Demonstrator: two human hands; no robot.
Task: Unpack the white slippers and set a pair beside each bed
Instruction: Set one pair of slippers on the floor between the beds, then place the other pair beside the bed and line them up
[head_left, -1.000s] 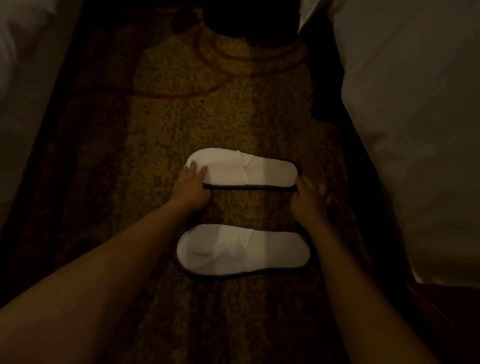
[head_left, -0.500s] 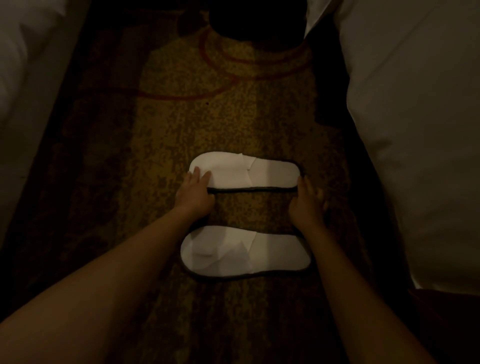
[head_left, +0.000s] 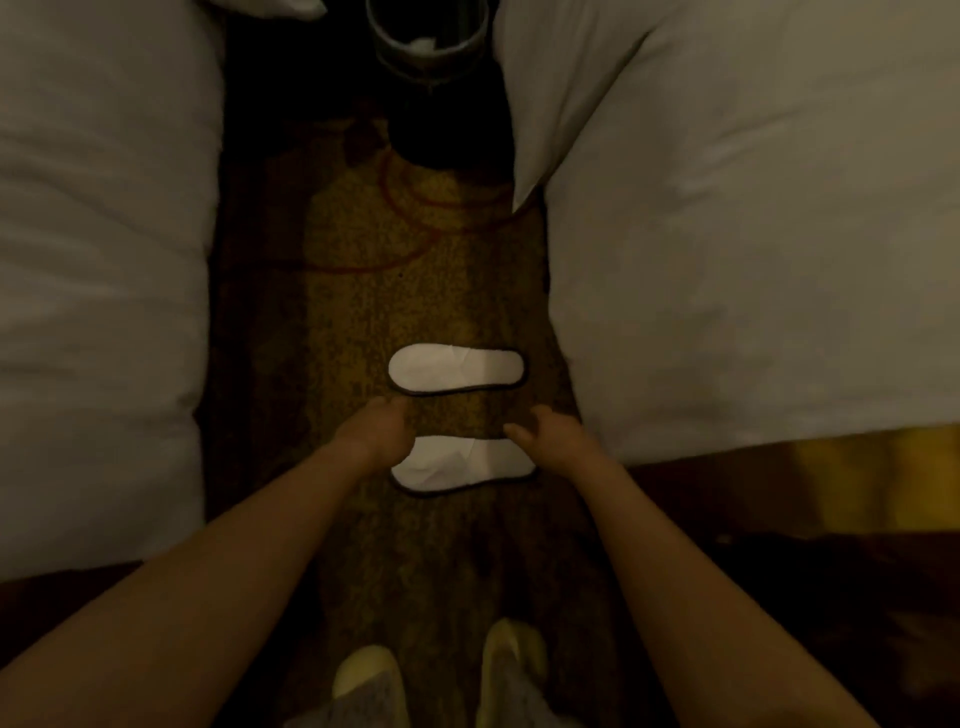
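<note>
Only the head view is given, and it looks down an aisle of patterned carpet (head_left: 363, 312) between two beds. One pair of white slippers lies flat on that carpet, unwrapped, toes toward 9 o'clock and heels toward 3 o'clock. The far slipper (head_left: 456, 368) sits just above centre; the near slipper (head_left: 462, 463) lies parallel toward 6 o'clock of it, a strip of carpet between them. Their heels come close to the right bed (head_left: 753, 260), at 3 o'clock, while the left bed (head_left: 98, 260), at 9 o'clock, has no slippers showing beside it. So, as I judge it, this pair is placed and the other bed remains to be served.

Both arms reach forward from 6 o'clock. The left hand (head_left: 376, 428) hovers with loose fingers over the toe of the near slipper, covering its edge; the right hand (head_left: 553, 431) hangs open at the heel end. Neither grips anything, and the hands are apart. A bin (head_left: 426, 47) stands at 12 o'clock, and the person's shoes (head_left: 514, 654) show at 6 o'clock.
</note>
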